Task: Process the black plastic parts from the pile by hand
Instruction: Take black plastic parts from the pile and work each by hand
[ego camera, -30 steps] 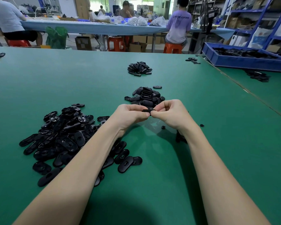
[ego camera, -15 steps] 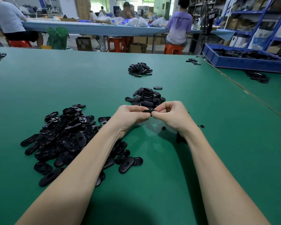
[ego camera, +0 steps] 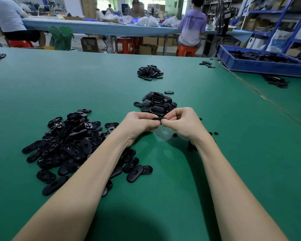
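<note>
One black oval plastic part [ego camera: 158, 119] is held edge-on between my two hands above the green table. My left hand [ego camera: 138, 124] pinches its left end and my right hand [ego camera: 182, 123] pinches its right end, fingers curled. A large loose pile of black parts [ego camera: 66, 145] lies to the left, partly under my left forearm. A smaller heap of parts [ego camera: 155, 103] sits just beyond my hands. Tiny black bits [ego camera: 214, 133] lie beside my right wrist.
Another small heap of parts [ego camera: 149, 72] lies farther back on the green table [ego camera: 250, 162]. A blue bin [ego camera: 261, 64] of black parts stands at the far right. A few loose parts [ego camera: 207, 64] lie near it. People sit at a blue table behind.
Both hands keep pinching the same part in nearly the same place; only a slight shift of view.
</note>
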`<state>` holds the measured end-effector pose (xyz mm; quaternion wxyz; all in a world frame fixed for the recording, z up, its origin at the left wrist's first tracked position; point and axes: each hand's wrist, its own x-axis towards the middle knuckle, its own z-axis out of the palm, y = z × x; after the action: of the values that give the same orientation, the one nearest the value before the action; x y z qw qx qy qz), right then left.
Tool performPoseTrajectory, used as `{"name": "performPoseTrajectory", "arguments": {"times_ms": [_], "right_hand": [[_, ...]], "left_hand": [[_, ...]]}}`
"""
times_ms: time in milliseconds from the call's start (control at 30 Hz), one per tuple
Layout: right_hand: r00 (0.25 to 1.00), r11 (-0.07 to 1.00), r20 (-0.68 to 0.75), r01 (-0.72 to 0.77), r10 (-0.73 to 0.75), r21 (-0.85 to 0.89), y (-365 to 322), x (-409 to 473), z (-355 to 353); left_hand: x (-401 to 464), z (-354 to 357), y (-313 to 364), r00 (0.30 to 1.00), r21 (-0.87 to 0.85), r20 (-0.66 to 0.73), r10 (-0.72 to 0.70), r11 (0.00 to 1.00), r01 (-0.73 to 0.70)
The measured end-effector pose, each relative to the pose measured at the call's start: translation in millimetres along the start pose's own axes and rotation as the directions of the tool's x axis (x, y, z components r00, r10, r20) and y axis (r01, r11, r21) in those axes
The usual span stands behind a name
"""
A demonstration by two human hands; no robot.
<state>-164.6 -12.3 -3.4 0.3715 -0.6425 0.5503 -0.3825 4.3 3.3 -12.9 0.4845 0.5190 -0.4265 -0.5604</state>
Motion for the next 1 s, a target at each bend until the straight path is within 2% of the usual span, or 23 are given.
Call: {"name": "performPoseTrajectory", "arguments": {"times_ms": [367,500,633,700,800,900,1000], "right_hand": [[1.0,1.0,-0.027,0.003,-0.003,-0.009,9.7,1.8,4.1],[0.994,0.995,-0.054,0.099,-0.099,0.001,7.9,2.8,-2.2],[0.962,0.946,-0.015,0.266,-0.273,-0.186,1.5,6.8,-9.3],[0.954,0.924,-0.049,0.272,-0.295,-0.269,0.2,8.7,-6.0],[0.948,0.915,-0.088,0.267,-0.306,-0.303,1.4,10.4,-0.7],[0.942,0.931,-0.143,0.261,-0.303,-0.253,-1.6,16.0,0.6],[0.931,0.96,-0.268,0.199,-0.247,-0.195,-11.1,35.0,-1.6]], "left_hand": [[-4.3,8.0,-0.6,0.997,0.191,-0.068,0.049,0.981,-0.035],[-3.9,9.9,4.4,0.989,0.177,-0.099,0.112,0.98,-0.093],[-4.6,2.6,12.3,0.99,0.089,-0.103,0.098,0.992,-0.089],[-5.2,0.9,11.4,0.99,0.044,-0.101,0.095,0.995,-0.091],[-5.1,1.4,12.9,0.992,-0.006,-0.088,0.09,0.996,-0.09],[-2.1,1.9,15.7,0.991,-0.091,-0.115,0.07,0.993,-0.081],[0.9,-0.6,15.5,0.987,-0.087,-0.145,0.068,0.993,-0.081]]}}
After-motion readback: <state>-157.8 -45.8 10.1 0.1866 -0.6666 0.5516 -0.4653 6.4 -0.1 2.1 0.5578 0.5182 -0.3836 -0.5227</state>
